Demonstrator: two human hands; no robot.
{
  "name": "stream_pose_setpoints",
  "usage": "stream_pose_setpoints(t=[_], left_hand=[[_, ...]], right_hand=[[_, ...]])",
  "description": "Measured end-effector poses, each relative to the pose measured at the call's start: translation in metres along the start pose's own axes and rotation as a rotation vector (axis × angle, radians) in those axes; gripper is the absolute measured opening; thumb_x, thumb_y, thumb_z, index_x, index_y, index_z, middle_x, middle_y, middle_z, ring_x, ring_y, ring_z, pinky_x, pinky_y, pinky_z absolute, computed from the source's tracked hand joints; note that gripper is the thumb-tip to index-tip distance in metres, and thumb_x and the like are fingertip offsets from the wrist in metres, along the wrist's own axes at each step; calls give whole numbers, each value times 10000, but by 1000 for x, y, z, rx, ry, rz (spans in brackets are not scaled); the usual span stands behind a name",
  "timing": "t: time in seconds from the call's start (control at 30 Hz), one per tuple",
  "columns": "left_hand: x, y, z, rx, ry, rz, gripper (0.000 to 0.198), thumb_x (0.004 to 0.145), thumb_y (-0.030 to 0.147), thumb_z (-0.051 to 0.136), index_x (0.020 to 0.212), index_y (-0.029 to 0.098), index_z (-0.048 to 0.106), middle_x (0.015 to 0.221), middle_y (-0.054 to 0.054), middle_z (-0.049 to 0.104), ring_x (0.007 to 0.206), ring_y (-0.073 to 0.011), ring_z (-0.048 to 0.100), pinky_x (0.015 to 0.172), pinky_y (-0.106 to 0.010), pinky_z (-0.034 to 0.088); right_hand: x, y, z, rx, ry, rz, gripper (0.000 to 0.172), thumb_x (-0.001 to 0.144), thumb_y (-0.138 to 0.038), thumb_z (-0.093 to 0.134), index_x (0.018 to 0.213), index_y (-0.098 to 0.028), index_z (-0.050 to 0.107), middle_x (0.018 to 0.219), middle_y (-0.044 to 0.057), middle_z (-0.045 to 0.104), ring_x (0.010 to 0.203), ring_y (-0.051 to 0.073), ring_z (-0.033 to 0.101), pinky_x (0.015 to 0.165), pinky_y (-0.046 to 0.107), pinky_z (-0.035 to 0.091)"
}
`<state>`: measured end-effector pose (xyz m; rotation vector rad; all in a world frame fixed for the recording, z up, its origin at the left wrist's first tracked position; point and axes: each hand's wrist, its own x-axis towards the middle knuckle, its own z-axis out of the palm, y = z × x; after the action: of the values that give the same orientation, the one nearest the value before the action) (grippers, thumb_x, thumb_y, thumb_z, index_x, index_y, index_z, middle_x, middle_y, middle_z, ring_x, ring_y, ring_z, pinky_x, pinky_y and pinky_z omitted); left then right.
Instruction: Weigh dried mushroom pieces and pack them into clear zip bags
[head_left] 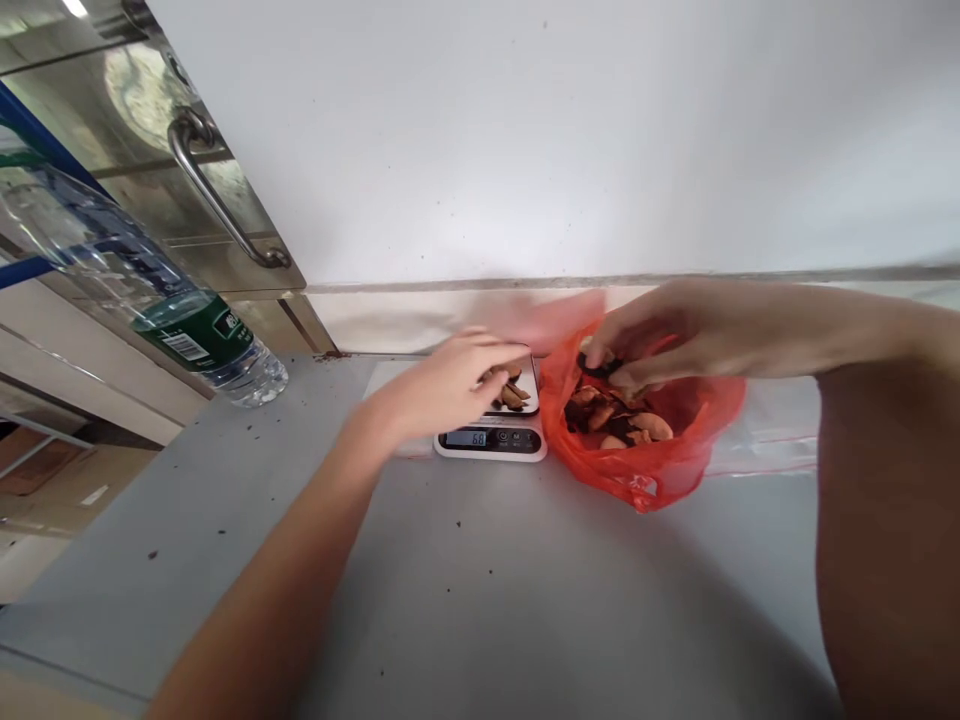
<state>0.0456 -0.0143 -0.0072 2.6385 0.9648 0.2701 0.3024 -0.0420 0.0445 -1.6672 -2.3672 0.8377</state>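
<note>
A white digital kitchen scale (491, 452) sits by the wall with its display lit, the digits looking like 68. Several brown dried slices (513, 396) with dark edges lie on its plate. My left hand (457, 380) is over the plate's left side, thumb and fingers apart beside the slices, gripping nothing that I can see. Right of the scale stands an open red plastic bag (637, 475) with more dried slices (649, 427) inside. My right hand (660, 335) reaches into the bag's mouth, pinching a dark-rimmed dried slice (598, 365) between thumb and fingers.
A plastic bottle (195, 330) with a green label stands at the left of the grey tabletop (480, 620), near a metal door handle (225, 215). Clear zip bags (780, 425) lie under and right of the red bag. A white wall (525, 140) rises behind. Dark crumbs dot the table.
</note>
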Motion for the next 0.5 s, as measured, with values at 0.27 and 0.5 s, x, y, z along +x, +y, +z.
stream_pose_setpoints(t=[0.27, 0.5], left_hand=[[-28, -20, -42, 69, -224, -491, 571, 1057, 388, 442, 1611, 269, 511, 1656, -41, 530, 1454, -300, 565, 1130, -339, 483], [-29, -19, -43, 48, -280, -487, 591, 1063, 409, 450, 1644, 304, 455, 1681, -23, 493, 1490, -288, 532, 1174, -369, 459]], right_hand=[[40, -46, 44, 144, 249, 49, 106, 848, -114, 689, 845, -208, 738, 951, 44, 804, 816, 185, 700, 706, 280, 502], [68, -39, 80, 154, 163, -76, 316, 816, 11, 557, 983, -196, 729, 679, -15, 725, 625, 159, 667, 617, 263, 498]])
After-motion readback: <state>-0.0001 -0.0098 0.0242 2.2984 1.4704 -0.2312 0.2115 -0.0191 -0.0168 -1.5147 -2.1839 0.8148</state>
